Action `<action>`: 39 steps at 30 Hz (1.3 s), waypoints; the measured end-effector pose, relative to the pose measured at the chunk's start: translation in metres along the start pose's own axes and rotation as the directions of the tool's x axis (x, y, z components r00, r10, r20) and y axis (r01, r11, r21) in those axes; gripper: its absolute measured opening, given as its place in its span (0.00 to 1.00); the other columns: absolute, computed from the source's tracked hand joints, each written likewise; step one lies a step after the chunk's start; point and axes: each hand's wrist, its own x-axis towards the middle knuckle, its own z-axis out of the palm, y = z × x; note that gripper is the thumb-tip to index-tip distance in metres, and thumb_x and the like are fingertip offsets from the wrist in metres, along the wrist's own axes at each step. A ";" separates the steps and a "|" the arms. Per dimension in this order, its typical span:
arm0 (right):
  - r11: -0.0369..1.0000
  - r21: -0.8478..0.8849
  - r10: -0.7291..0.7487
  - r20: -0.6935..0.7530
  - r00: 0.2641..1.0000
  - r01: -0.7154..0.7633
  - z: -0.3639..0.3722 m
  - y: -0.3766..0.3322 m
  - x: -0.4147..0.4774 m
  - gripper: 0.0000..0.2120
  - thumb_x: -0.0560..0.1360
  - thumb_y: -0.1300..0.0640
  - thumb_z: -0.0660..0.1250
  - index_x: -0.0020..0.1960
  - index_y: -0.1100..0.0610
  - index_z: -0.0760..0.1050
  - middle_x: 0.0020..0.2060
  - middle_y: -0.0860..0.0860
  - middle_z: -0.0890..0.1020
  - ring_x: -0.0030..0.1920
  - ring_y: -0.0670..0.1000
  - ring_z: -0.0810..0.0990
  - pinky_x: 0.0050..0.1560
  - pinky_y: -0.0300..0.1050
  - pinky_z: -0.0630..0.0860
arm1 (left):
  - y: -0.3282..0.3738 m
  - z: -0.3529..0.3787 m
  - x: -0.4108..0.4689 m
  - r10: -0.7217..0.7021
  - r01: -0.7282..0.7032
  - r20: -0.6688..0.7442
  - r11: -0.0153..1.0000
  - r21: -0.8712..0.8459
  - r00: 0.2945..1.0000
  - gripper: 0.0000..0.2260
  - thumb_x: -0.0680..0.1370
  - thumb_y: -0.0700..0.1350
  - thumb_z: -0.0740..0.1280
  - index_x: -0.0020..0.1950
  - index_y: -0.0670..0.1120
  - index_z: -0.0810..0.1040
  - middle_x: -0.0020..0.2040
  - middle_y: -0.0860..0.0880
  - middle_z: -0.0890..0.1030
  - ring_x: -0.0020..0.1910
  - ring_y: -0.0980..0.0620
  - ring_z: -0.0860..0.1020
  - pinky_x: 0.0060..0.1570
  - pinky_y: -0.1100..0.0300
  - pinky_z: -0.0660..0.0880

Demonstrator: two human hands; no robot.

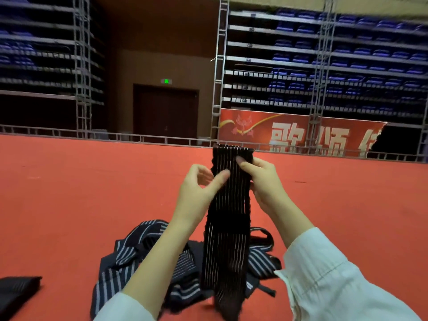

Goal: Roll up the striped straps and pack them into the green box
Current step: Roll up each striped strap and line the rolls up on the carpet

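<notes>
The left hand (199, 191) and right hand (264, 181) each pinched the upper edges of a flat, ribbed pinstriped strap (228, 216), held upright. Its tail hung onto a crumpled heap of striped straps (139, 251) on red carpet (69, 193).

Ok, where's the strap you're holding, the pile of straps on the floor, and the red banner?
held strap (228, 228): head view, middle of its hanging length.
pile of straps (129, 253): head view, a striped fold on the heap's left side.
red banner (287, 137): head view, its first white character.

Head-height view, forward and down
</notes>
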 end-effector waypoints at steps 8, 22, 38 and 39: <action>0.999 0.027 0.041 -0.004 0.999 -0.041 0.003 -0.007 0.005 0.07 0.79 0.60 0.63 0.46 0.56 0.80 0.38 0.49 0.85 0.40 0.47 0.85 0.43 0.44 0.79 | -0.022 0.006 -0.011 -0.049 0.052 -0.041 0.995 0.081 0.998 0.14 0.75 0.50 0.72 0.55 0.51 0.70 0.53 0.52 0.76 0.53 0.55 0.76 0.47 0.69 0.70; 0.998 -0.026 0.065 0.234 0.970 -0.061 0.000 -0.009 -0.026 0.07 0.78 0.62 0.64 0.53 0.58 0.79 0.43 0.53 0.84 0.46 0.53 0.83 0.45 0.49 0.79 | 0.013 -0.006 0.007 0.106 -0.087 0.073 0.970 -0.227 0.992 0.02 0.79 0.41 0.66 0.50 0.43 0.78 0.43 0.51 0.82 0.43 0.57 0.80 0.44 0.63 0.77; 0.862 -0.163 0.497 0.084 0.864 -0.480 -0.043 0.230 -0.102 0.15 0.77 0.69 0.56 0.49 0.52 0.77 0.35 0.46 0.77 0.30 0.39 0.73 0.29 0.33 0.69 | -0.203 0.001 -0.094 -0.319 0.299 0.388 0.948 0.112 0.865 0.12 0.77 0.30 0.64 0.51 0.45 0.82 0.46 0.53 0.83 0.44 0.64 0.79 0.47 0.72 0.71; 0.872 -0.141 0.482 0.080 0.873 -0.469 -0.045 0.241 -0.106 0.16 0.76 0.69 0.57 0.49 0.53 0.78 0.36 0.47 0.79 0.34 0.41 0.76 0.32 0.34 0.71 | -0.211 0.003 -0.099 -0.327 0.308 0.381 0.945 0.111 0.865 0.13 0.76 0.30 0.65 0.49 0.46 0.83 0.45 0.54 0.84 0.45 0.63 0.80 0.48 0.71 0.72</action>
